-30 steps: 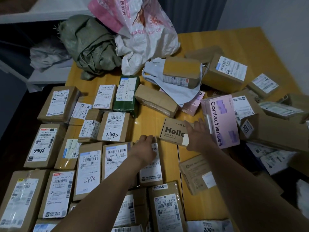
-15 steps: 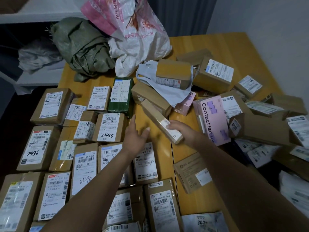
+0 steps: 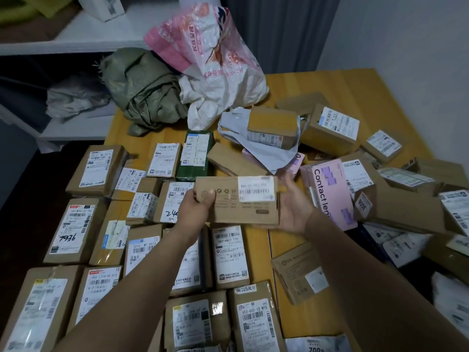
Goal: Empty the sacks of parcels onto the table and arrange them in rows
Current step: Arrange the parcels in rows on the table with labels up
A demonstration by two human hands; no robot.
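I hold a flat brown cardboard parcel with a white barcode label above the middle of the table, label side up. My left hand grips its left end, thumb on top. My right hand supports its right end from below, palm up with fingers curled round the edge. Rows of labelled brown parcels cover the left half of the yellow table. An unsorted heap of parcels lies on the right, with a pink "Contact lenses" box at its near edge.
Two emptied sacks lie at the table's far end: a crumpled green one and a pink-and-white one. A grey mailer bag holds a brown box. White shelves stand at the far left. A small brown box lies near my right forearm.
My right hand lifted the flat parcel from the table and turned it label up. My left hand left the row parcel and took hold of the lifted parcel's left end.
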